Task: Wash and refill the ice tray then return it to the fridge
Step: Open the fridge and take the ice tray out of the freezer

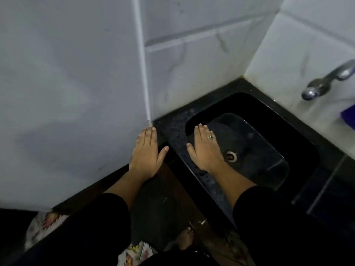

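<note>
Both hands are stretched out flat, palms down, holding nothing. My left hand (147,152) hovers at the corner where the pale grey fridge (67,93) meets the black counter. My right hand (204,148), with a ring on one finger, is over the left rim of the black sink (299,143), beside the metal drain (231,156). A metal tap (324,81) sticks out from the tiled wall at the right, with no water running. No ice tray is in view.
A black speckled counter (172,123) surrounds the sink. White tiled walls (201,54) stand behind it and to the right. Something blue (348,118) sits at the right edge. Below are a patterned cloth (44,225), my bare foot (185,239) and a dark floor.
</note>
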Action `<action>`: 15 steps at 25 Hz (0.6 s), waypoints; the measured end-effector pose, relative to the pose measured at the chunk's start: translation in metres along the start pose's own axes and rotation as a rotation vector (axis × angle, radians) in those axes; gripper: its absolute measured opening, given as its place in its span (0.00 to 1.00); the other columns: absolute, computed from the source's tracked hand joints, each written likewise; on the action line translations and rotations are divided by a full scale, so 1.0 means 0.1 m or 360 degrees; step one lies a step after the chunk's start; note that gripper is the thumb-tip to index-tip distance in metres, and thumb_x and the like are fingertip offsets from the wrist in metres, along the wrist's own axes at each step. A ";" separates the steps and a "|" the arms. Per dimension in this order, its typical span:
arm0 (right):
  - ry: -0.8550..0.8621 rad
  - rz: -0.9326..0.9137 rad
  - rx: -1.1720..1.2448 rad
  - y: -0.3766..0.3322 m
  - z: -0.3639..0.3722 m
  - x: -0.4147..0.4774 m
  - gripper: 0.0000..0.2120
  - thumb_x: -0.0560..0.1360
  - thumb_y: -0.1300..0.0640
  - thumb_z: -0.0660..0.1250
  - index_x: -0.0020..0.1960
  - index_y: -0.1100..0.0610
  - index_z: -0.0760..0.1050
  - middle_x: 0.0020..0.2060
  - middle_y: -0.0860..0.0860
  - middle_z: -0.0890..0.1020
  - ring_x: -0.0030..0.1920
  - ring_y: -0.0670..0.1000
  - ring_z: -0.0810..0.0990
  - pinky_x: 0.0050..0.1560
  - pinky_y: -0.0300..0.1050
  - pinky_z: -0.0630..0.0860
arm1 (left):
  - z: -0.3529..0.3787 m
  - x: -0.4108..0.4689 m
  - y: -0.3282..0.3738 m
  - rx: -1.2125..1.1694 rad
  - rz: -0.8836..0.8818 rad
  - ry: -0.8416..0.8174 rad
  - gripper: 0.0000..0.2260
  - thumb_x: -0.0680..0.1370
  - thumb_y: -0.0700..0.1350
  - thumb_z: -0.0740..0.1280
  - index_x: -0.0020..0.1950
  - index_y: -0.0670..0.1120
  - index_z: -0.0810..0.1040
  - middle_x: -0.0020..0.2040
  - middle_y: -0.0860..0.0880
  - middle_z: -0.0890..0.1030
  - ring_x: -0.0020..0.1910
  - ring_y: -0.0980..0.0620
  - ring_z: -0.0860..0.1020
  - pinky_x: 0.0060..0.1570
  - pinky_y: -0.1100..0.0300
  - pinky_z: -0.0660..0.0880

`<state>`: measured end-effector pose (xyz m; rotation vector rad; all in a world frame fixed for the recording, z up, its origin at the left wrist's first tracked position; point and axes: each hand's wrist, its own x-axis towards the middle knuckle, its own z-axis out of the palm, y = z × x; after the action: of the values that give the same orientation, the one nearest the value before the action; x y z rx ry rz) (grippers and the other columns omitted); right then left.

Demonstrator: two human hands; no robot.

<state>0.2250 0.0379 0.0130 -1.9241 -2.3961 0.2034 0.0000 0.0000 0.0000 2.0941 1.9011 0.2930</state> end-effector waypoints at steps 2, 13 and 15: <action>-0.0065 -0.0121 -0.0014 -0.34 0.03 -0.04 0.35 0.85 0.44 0.54 0.83 0.64 0.52 0.83 0.61 0.56 0.83 0.58 0.50 0.83 0.57 0.49 | -0.04 -0.30 -0.24 -0.0005 -0.0137 0.0018 0.42 0.82 0.67 0.41 0.85 0.37 0.50 0.85 0.38 0.53 0.84 0.39 0.51 0.83 0.44 0.50; -0.0303 -0.0908 -0.0080 -2.06 0.40 -0.32 0.34 0.85 0.43 0.54 0.83 0.63 0.54 0.82 0.60 0.59 0.82 0.59 0.55 0.82 0.57 0.53 | -0.09 -2.08 -1.24 0.0077 -0.0937 0.0204 0.42 0.81 0.67 0.38 0.85 0.37 0.52 0.84 0.38 0.56 0.84 0.39 0.53 0.83 0.45 0.52; -0.0360 -0.1090 -0.0081 -2.31 0.46 -0.37 0.34 0.85 0.43 0.54 0.83 0.63 0.54 0.82 0.59 0.59 0.82 0.59 0.55 0.82 0.56 0.53 | -0.06 -2.39 -1.26 0.0062 -0.1141 0.0289 0.42 0.82 0.67 0.39 0.84 0.37 0.53 0.84 0.38 0.57 0.84 0.39 0.53 0.83 0.45 0.52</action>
<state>0.0033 -0.0496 0.0016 -1.0291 -3.0575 0.3283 -0.1450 -0.2267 -0.0268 1.3025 2.6183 0.2806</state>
